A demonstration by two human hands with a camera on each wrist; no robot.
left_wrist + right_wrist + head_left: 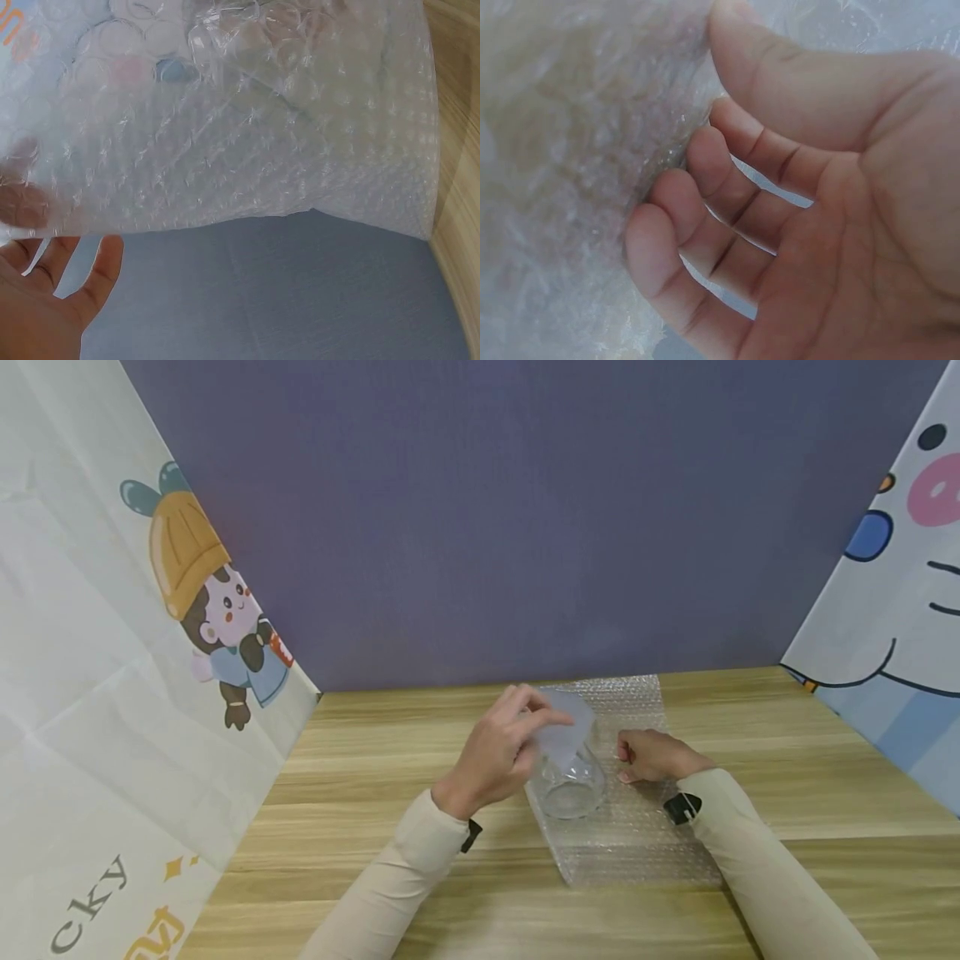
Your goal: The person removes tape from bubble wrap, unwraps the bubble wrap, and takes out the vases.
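We seem to be wrapping the clear glass jar (573,793): our right hand (660,755) pinches transparent plastic bubble wrap (637,843), our left hand's (495,750) hold we cannot tell, and a snug fold should follow.

From the head we look forward and down across the wooden worktop (337,777); from each wrist we face bubble wrap (247,172) close up; head and left wrist views also share the blue-grey backdrop (480,527).
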